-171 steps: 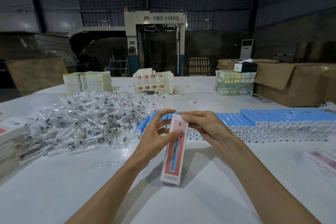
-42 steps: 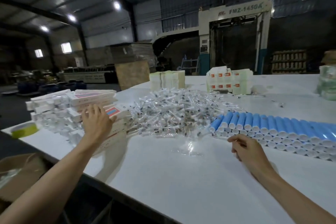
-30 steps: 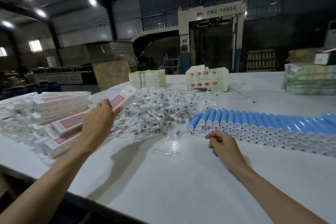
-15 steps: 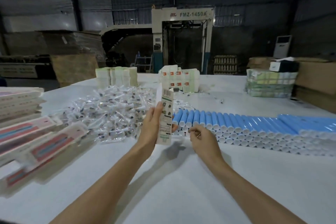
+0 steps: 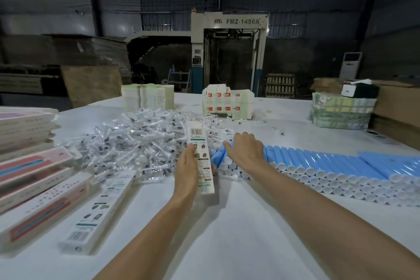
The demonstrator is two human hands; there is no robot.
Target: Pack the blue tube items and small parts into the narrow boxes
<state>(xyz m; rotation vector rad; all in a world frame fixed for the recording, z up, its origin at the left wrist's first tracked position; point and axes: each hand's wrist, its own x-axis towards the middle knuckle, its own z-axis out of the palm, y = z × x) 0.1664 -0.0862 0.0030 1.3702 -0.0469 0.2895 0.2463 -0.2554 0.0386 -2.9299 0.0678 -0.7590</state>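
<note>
left hand (image 5: 185,173): wrapped round the narrow box (image 5: 198,141) at its lower half, thumb on the printed face, so it is gripping.
narrow box: held nearly upright above the table (image 5: 227,238), barcode side to the camera, between the parts heap and the tube row. Can't tell if the top flap is open.
right hand (image 5: 244,150): fingers arched over the left end of the blue tubes (image 5: 302,160) and touching them. Whether one is pinched can't be told.
blue tubes: long stacked row on the right of the table, white end caps facing the person.
small parts (image 5: 136,143): loose heap of clear-bagged pieces, just left of the tubes.
packed boxes (image 5: 34,166): stack at far left, with one loose box (image 5: 100,207) lying flat beside it.
tube handling: probably light, rigid and smooth. Round, so neighbours may roll when one is pulled. Best taken mid-body from the end of the row.
box handling: thin card, likely crushes if squeezed. Hold by the long edges, low, leaving the mouth free.
parts handling: film bags look slippery, so pinch one bag only.
</note>
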